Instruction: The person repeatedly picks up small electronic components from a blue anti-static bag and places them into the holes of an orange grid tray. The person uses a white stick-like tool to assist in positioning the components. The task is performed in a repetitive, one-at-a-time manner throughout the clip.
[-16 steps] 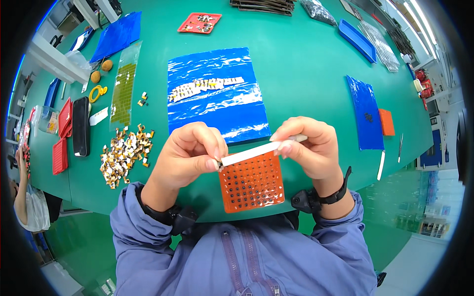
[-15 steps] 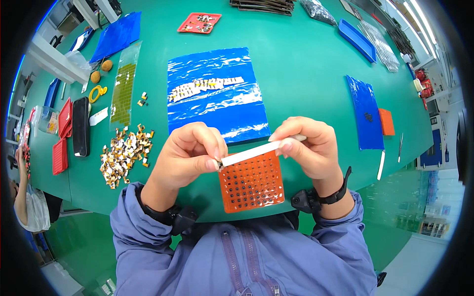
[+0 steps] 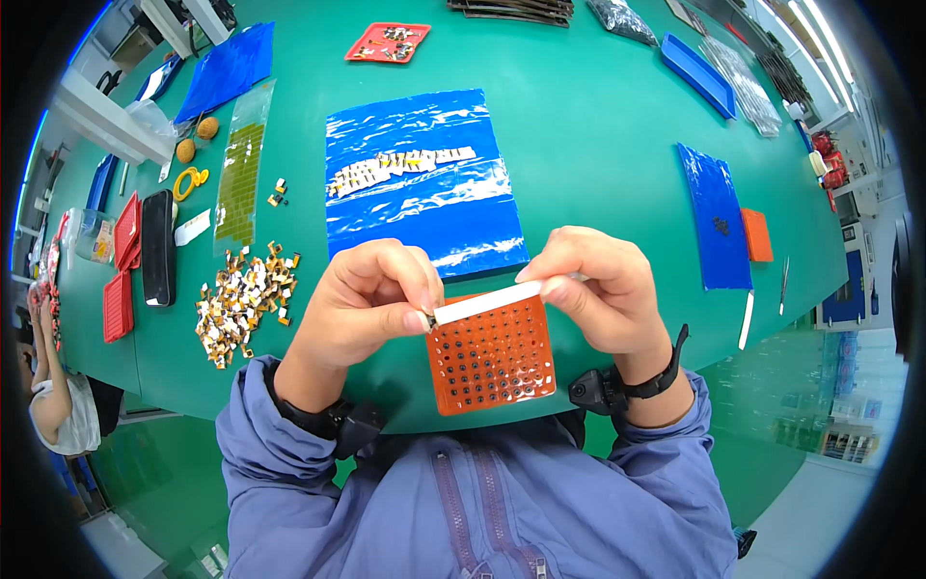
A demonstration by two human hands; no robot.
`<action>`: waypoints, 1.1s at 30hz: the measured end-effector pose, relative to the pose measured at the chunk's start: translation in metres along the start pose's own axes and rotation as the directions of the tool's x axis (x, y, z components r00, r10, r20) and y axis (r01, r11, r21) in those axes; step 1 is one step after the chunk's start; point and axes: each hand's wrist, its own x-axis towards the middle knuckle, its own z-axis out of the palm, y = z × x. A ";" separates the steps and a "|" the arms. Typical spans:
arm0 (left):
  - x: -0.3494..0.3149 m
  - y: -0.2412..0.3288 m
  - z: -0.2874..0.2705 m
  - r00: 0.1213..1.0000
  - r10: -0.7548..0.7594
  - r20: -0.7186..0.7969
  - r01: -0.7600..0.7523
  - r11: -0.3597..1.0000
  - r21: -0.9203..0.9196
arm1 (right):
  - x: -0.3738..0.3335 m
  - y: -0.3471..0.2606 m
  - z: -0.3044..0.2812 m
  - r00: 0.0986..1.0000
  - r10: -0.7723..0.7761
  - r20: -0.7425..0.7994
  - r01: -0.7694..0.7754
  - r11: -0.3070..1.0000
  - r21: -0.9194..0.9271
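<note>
A flat white stick (image 3: 487, 302) is pinched between the thumb and fingers of my right hand (image 3: 608, 289). The stick's left end meets a small dark part (image 3: 431, 320) at the fingertips of my left hand (image 3: 371, 299). That part's exact kind is mostly hidden by the thumb and fingers. Just below both hands lies an orange square tray (image 3: 542, 359) with rows of holes, many filled by small black pieces. Beyond it, a blue film-covered sheet (image 3: 415, 227) carries a row of small white-and-yellow parts (image 3: 395, 168).
A heap of small white-and-gold parts (image 3: 246, 299) lies left of my left hand. Farther left are a black case (image 3: 158, 249) and red trays (image 3: 118, 307). At right sit a blue sheet (image 3: 714, 217), an orange block (image 3: 757, 235) and tweezers (image 3: 784, 285). A red tray (image 3: 388, 42) stands at the back.
My right thumb and fingers have shifted slightly on the white stick. The left hand stays almost still. At the far left, another person's arms have moved.
</note>
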 end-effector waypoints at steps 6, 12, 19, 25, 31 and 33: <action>-0.001 0.001 -0.001 1.000 -0.009 0.007 0.009 1.000 0.013 | 0.002 0.000 0.003 0.998 -0.047 -0.035 0.046 0.999 -0.002; 0.000 0.000 -0.001 1.000 0.012 -0.002 -0.012 1.000 -0.011 | 0.003 0.000 0.005 0.994 -0.086 -0.065 0.087 0.996 0.012; 0.000 -0.001 0.000 1.000 0.016 -0.015 -0.017 1.000 -0.017 | 0.003 0.000 0.004 0.994 -0.108 -0.033 0.107 0.994 -0.033; -0.001 0.000 -0.001 1.000 0.013 -0.002 -0.013 1.000 -0.015 | 0.003 -0.001 0.009 0.990 -0.099 -0.104 0.096 0.995 -0.032; 0.001 0.000 -0.002 1.000 -0.006 0.001 0.006 0.999 0.033 | 0.002 -0.002 0.001 1.000 -0.003 -0.003 0.003 0.995 -0.097; -0.002 0.001 -0.001 1.000 -0.011 0.004 0.010 0.998 0.054 | 0.001 -0.007 -0.001 0.998 0.048 0.051 -0.041 0.990 -0.135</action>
